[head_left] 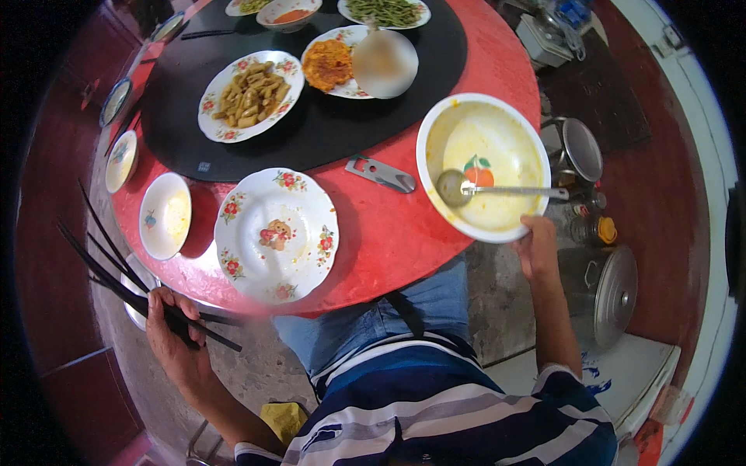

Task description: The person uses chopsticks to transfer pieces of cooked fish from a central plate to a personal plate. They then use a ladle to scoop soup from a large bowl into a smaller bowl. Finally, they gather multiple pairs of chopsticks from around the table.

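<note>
A bundle of dark chopsticks [125, 291] is clasped in my left hand [178, 343], off the table's near left edge. My right hand [537, 247] grips the rim of a large white basin [501, 134] with yellow residue inside. A metal ladle [457, 187] lies in that basin, its handle across the right rim. Between my hands, a floral plate [277, 236] with food traces sits on the red table covering [384, 233]. Left of it is a bowl [165, 215] with yellowish residue, tilted in the view. A metal peeler-like utensil [380, 173] lies left of the basin.
A black turntable [349, 128] bears a plate of brown cut food [252, 96], a plate with an orange-brown flat food [328, 65] and a plate of green vegetables [384, 10]. More bowls [121, 161] line the left edge. A lidded metal pot [615, 297] stands at right.
</note>
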Demonstrator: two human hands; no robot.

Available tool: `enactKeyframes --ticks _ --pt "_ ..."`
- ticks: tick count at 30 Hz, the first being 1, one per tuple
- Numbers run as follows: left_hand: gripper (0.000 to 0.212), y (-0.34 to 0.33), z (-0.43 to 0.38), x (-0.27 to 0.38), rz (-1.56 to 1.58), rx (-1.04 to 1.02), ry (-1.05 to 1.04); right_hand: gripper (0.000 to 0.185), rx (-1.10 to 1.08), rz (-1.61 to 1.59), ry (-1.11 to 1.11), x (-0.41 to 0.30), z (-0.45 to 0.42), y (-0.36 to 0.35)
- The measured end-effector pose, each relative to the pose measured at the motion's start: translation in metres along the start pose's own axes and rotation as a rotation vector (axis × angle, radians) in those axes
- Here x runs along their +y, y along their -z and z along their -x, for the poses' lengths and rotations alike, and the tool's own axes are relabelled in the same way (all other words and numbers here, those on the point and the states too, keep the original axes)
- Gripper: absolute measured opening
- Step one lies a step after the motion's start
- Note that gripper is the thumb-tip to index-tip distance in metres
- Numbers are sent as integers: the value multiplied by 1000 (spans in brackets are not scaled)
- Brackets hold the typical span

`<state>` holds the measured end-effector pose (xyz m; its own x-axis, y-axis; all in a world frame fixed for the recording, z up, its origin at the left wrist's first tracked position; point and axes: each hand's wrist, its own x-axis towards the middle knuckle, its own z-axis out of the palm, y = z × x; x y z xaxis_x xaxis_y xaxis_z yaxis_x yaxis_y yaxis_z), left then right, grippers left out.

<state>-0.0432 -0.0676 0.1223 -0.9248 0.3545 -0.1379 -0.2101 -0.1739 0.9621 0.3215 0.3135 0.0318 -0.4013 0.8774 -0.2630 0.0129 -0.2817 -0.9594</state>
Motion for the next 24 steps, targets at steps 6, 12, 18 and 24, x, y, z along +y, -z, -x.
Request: enactKeyframes --ticks 6,12,18,24 --pt "29 5 -1 -3 -60 -34 -16 37 -18 -100 61 -19 -40 -17" --pt "28 0 -1 -2 6 -25 8 48 -4 -130 21 -23 -68 -14" --pt "24 4 -1 -6 40 -40 14 50 -170 -23 -248 -28 -44 -33" --pt "22 -28 -12 -6 75 -214 104 37 -311 709 575 22 -24 -141"
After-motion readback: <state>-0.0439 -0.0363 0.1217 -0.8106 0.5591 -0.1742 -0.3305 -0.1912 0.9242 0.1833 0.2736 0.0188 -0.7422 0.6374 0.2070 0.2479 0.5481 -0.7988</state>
